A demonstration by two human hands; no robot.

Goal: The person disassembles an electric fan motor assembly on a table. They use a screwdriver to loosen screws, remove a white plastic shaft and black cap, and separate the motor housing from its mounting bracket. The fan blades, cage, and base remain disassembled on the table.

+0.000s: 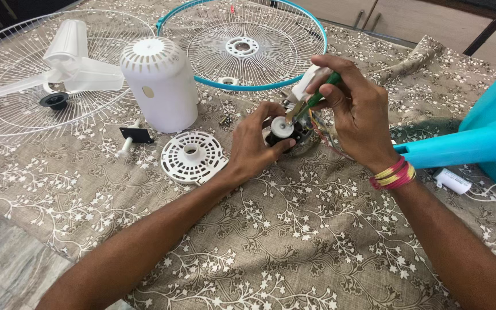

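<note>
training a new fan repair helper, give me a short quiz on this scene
1. True or false: the right hand holds a green-handled screwdriver.
2. What does the left hand grip?
3. Which lies nearest the left hand: A the white domed plastic motor cover, B the white round vented plastic disc, C the white three-blade plastic fan blade?

Key: 1 true. 2 the small black fan motor with a white cap. 3 B.

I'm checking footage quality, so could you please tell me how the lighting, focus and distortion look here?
Head view: soft, even daylight, faint shadows under the hands; left hand and fan motor sharp; right hand with green screwdriver sharp; wide-lens bending curves the white fan guard at the edge.
</note>
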